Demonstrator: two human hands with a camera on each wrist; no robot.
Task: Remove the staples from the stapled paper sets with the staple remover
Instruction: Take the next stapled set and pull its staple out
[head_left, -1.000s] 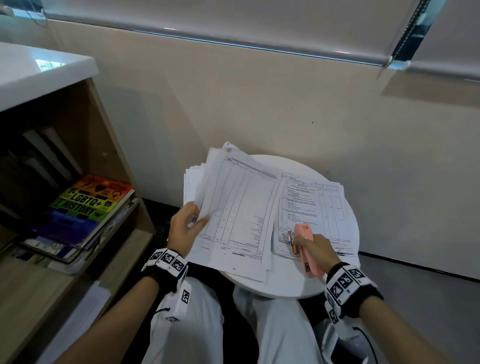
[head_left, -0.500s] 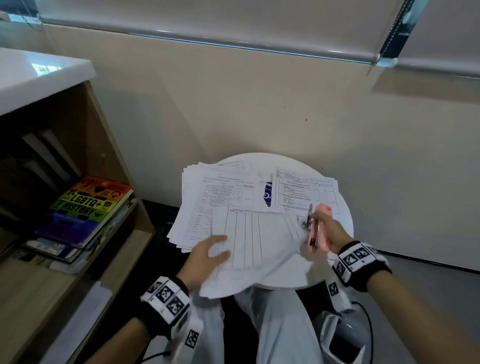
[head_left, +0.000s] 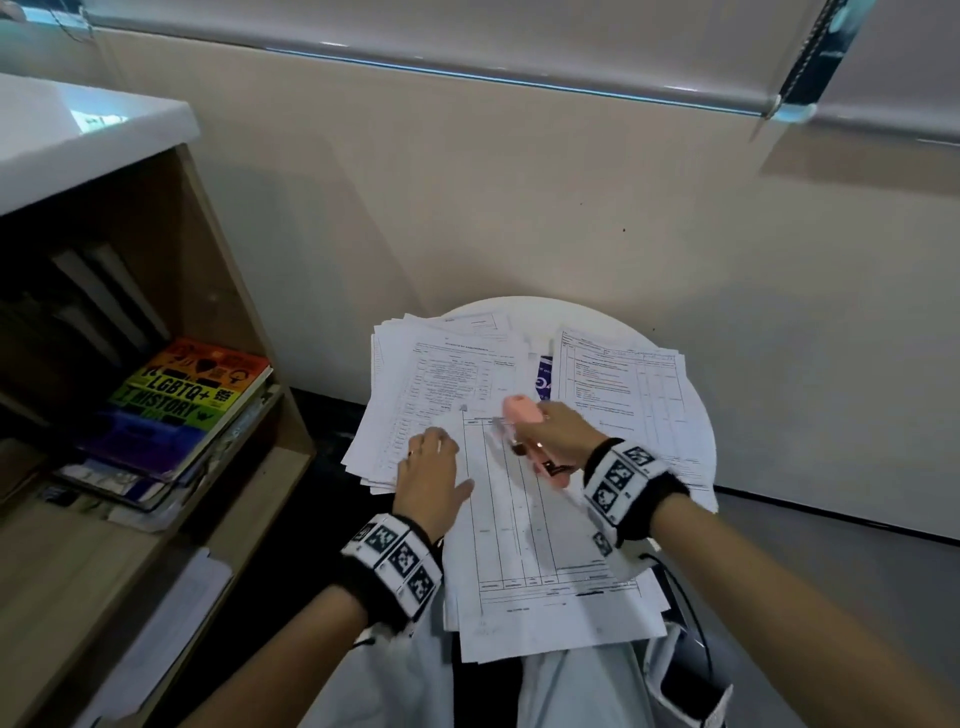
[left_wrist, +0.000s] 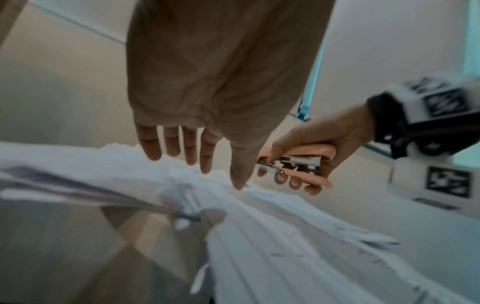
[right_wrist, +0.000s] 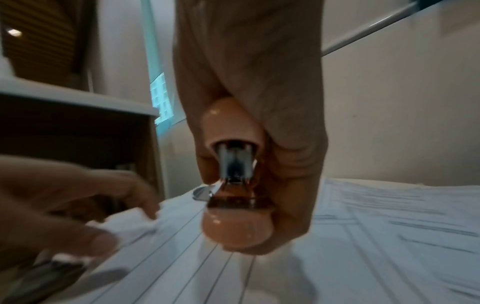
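Observation:
A stapled paper set (head_left: 535, 551) lies lengthwise on the round white table (head_left: 701, 441), its near end hanging over my lap. My left hand (head_left: 434, 462) rests flat on the set's upper left part, fingers straight (left_wrist: 205, 162). My right hand (head_left: 563, 431) grips a pink staple remover (head_left: 522, 408) just above the set's top edge, close beside the left hand. In the left wrist view the staple remover (left_wrist: 303, 150) shows metal parts between its pink halves. The right wrist view looks straight at the staple remover (right_wrist: 235, 232) over the paper (right_wrist: 376, 226). No staple is visible.
A loose pile of sheets (head_left: 431, 374) lies at the table's left, another pile (head_left: 623, 384) at its right, a blue item (head_left: 544, 379) between them. A wooden bookshelf (head_left: 244, 291) with a rainbow book (head_left: 192, 400) stands to the left. The wall is close behind.
My left hand swung the paper set down and laid it flat lengthwise in front of me, then spread on it. My right hand brought the staple remover left to the set's top.

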